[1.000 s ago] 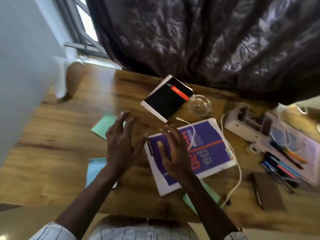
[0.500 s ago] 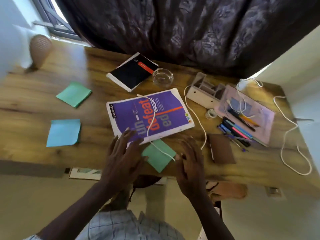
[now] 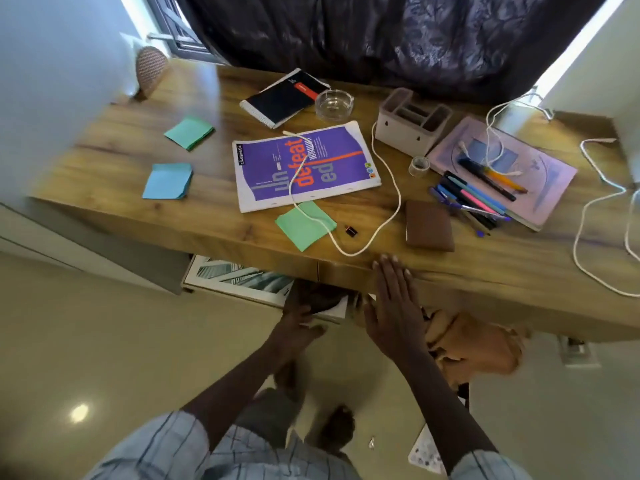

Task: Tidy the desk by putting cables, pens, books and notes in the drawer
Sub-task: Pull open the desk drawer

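Observation:
A purple book [image 3: 304,164] lies mid-desk with a white cable [image 3: 381,188] looped across it and over a green sticky note [image 3: 304,225]. A black spiral notebook [image 3: 284,97] lies behind it. Teal [image 3: 188,132] and blue [image 3: 168,181] notes sit to the left. Several pens [image 3: 474,199] lie by a lilac book [image 3: 540,174]. A drawer [image 3: 235,278] with a striped print shows below the desk's front edge. My left hand [image 3: 304,310] reaches under the desk at the drawer's white corner, fingers hidden. My right hand [image 3: 394,299] is flat and empty against the front edge.
A glass ashtray [image 3: 334,103], a beige desk organiser [image 3: 412,121], a tape roll [image 3: 419,166], a brown wallet [image 3: 429,230] and a small black and red item [image 3: 350,231] are on the desk. A second white cable [image 3: 588,220] trails at the right. A tan bag [image 3: 478,344] sits underneath.
Both hands have dropped from above the purple book to the desk's front edge, the left going under it. My view has pulled back and down, showing floor and drawer.

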